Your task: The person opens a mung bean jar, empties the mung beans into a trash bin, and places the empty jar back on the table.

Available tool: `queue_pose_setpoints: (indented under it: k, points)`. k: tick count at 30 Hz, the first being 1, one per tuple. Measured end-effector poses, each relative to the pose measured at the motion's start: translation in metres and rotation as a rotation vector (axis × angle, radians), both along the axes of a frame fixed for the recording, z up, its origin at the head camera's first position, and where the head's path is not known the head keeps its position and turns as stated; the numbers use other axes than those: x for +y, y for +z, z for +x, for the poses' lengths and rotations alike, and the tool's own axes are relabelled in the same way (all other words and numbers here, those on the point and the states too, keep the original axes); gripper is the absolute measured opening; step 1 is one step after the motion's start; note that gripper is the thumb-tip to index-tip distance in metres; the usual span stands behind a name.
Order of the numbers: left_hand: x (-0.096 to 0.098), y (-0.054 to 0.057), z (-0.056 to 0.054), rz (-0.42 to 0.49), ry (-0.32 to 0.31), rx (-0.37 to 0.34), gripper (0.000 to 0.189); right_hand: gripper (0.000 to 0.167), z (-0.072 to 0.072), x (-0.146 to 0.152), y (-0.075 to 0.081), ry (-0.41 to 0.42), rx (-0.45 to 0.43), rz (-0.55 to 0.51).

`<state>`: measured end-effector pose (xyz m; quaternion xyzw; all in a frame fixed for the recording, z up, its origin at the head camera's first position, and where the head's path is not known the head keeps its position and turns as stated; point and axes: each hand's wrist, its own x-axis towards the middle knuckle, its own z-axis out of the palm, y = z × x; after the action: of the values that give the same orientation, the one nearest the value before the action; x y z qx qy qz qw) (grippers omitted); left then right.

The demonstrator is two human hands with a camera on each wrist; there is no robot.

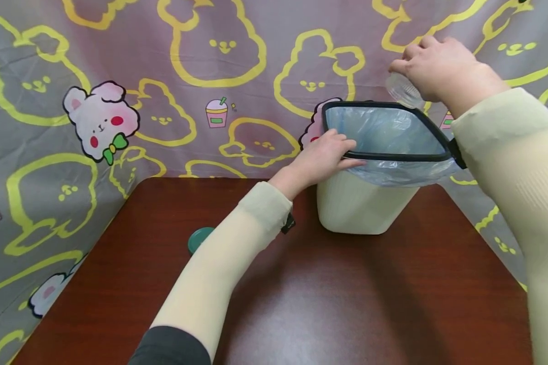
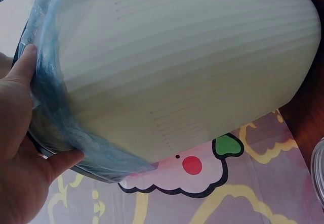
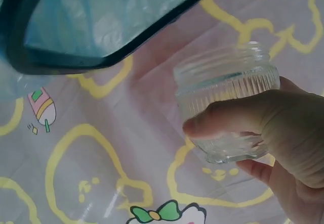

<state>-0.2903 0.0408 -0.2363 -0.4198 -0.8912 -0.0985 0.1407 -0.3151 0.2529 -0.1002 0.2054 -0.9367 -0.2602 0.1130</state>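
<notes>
A cream ribbed trash can (image 1: 365, 205) stands on the table, lined with a translucent blue bag (image 1: 383, 129) under a black rim frame (image 1: 399, 157). At the near left corner of that rim, my left hand (image 1: 323, 154) grips it. Part of this hand (image 2: 20, 148) shows against the folded bag edge in the left wrist view. My right hand (image 1: 443, 71) holds a clear ribbed glass jar (image 3: 228, 100), tilted, just above the can's far right rim. No lid is on the jar. Its threaded mouth faces toward the can, and no contents show inside.
A green round lid (image 1: 200, 239) lies on the brown table (image 1: 347, 294), partly behind the left forearm. Clear, round glass (image 2: 318, 171) shows at the right edge of the left wrist view. Patterned cloth (image 1: 255, 101) hangs behind the table.
</notes>
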Motion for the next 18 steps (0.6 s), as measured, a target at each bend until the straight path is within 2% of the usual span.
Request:
queue_pose_setpoints:
  k: [4, 9, 14, 18]
  points:
    - [0.0009, 0.0004, -0.0001, 0.004, 0.002, -0.007, 0.039, 0.081, 0.0002, -0.0003, -0.0007, -0.006, -0.021, 0.004]
    - [0.0004, 0.0016, 0.0009, 0.006, 0.0, -0.017, 0.039, 0.076, 0.0031, -0.0013, 0.0029, 0.02, -0.007, 0.003]
    - [-0.0004, 0.0023, 0.001, 0.001, 0.005, -0.004, 0.04, 0.066, 0.0039, -0.003, -0.0024, -0.005, -0.063, 0.076]
    - [-0.0004, 0.0014, 0.0005, -0.002, -0.002, -0.007, 0.04, 0.064, 0.0026, 0.0009, -0.0054, -0.004, -0.074, 0.066]
